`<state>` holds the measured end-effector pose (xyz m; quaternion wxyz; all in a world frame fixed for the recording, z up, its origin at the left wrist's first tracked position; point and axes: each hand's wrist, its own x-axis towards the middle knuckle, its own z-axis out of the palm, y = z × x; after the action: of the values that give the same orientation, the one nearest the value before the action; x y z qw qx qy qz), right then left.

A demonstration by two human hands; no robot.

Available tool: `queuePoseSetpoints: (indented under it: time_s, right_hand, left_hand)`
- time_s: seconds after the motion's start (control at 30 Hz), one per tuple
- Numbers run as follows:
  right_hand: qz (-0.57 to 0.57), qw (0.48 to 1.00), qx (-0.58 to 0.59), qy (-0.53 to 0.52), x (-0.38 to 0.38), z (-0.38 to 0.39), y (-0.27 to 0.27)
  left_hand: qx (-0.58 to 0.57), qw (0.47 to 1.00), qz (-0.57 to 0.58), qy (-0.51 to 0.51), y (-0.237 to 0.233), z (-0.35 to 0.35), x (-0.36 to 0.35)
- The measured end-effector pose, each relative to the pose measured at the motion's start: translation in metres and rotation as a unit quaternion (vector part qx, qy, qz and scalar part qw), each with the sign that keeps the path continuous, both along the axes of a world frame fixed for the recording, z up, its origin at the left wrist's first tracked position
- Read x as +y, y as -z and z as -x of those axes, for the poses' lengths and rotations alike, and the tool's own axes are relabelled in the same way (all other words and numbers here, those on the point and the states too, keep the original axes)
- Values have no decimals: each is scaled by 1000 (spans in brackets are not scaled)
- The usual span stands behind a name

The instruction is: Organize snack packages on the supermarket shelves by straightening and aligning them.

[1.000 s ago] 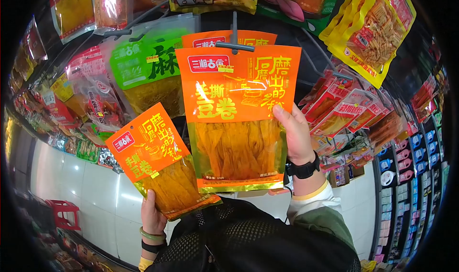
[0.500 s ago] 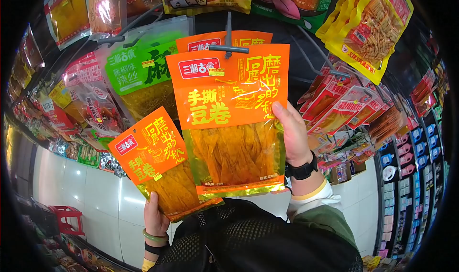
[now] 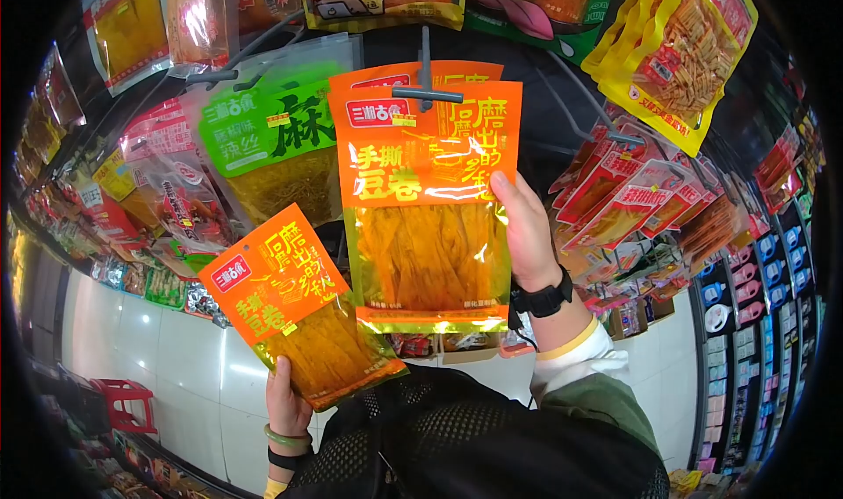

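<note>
My left hand (image 3: 288, 397) is closed on the lower left edge of an orange snack packet (image 3: 303, 310), tilted, with brown strips of bean snack behind its clear window. My right hand (image 3: 527, 222) grips the right edge of a second snack packet (image 3: 430, 258) of the same kind, thumb on the front. That one is upright at a grey display hook (image 3: 428, 94), whose crossbar lies over its top part. Another orange packet (image 3: 479, 71) shows behind it on the hook. A green snack packet (image 3: 263, 130) hangs just to the left.
Yellow packets (image 3: 680, 60) hang at the upper right, above red-and-white packets (image 3: 628, 196). A bare hook (image 3: 623, 137) juts out between them. A red stool (image 3: 125, 404) stands on the pale tiled floor at lower left; shelves of bottles (image 3: 771, 266) line the right.
My right hand and its packet have moved away from me, toward the rack, so the packet looks smaller. My left hand and its packet have dipped slightly.
</note>
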<state>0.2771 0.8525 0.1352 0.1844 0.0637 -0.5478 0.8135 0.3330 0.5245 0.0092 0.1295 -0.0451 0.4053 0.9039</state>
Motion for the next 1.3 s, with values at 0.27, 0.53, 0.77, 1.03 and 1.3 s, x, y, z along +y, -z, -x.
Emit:
queuePoseSetpoints:
  time_s: [0.27, 0.53, 0.77, 1.03, 1.3]
  right_hand:
    - [-58, 998, -19, 1, 15, 33, 14]
    - [-240, 951, 34, 193, 27, -11, 21]
    - [-65, 981, -51, -175, -45, -45, 24]
    - [6, 998, -21, -53, -27, -21, -25]
    - [76, 994, -54, -51, -18, -7, -28]
  left_hand:
    - [-6, 1000, 9, -14, -1, -3, -5]
    - [13, 999, 42, -12, -5, -1, -12]
    - [47, 976, 168, 132, -19, 16, 25]
    - [83, 974, 72, 198, -13, 16, 36]
    - [31, 979, 74, 188, -8, 6, 18]
